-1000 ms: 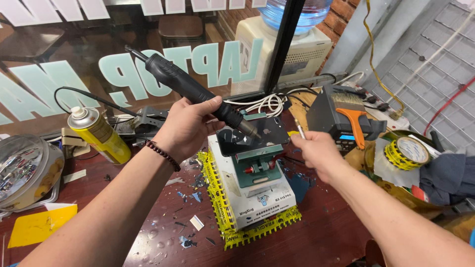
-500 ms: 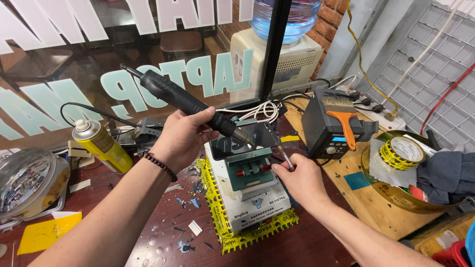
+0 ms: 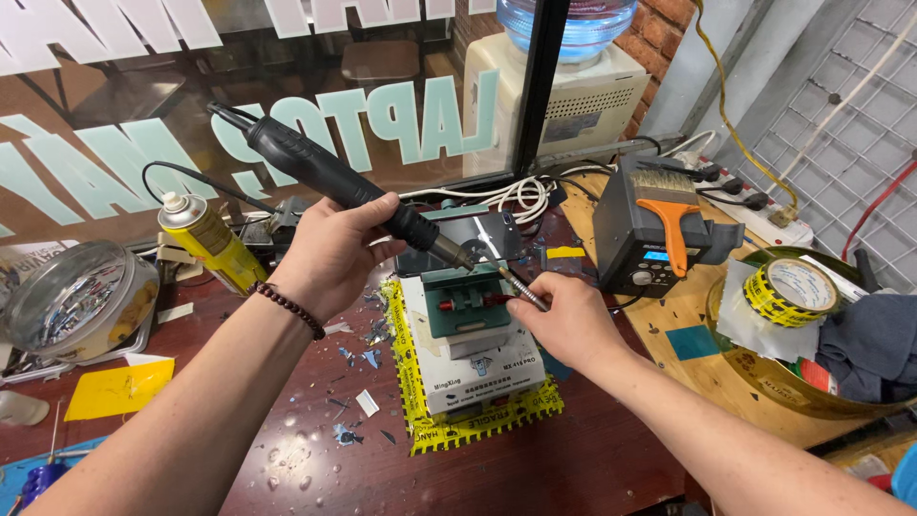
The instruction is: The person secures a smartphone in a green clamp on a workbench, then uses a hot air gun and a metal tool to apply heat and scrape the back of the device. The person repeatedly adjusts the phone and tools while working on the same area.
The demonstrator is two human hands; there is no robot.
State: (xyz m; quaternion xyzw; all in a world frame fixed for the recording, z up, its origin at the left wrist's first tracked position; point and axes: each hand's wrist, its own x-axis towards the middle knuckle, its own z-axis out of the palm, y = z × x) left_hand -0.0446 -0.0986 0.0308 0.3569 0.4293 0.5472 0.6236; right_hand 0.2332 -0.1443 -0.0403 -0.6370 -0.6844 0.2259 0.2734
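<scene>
A dark red bench (image 3: 592, 459) carries a yellow mat (image 3: 458, 435), spray can (image 3: 205, 239) and debris.

Left hand (image 3: 330, 250) fist-closed, raised; right hand (image 3: 571, 320) fingers pinched, lower

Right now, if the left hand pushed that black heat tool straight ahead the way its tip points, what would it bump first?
Probably the green clamp fixture. The left hand angles the hot-air tool down and right, with its nozzle just above the clamp, near the thin metal tool in the right hand. Depth is unclear.

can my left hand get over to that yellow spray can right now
Probably not as things stand: the left hand is wrapped around the black hot-air handle. The yellow spray can stands close by, with nothing between.
</scene>
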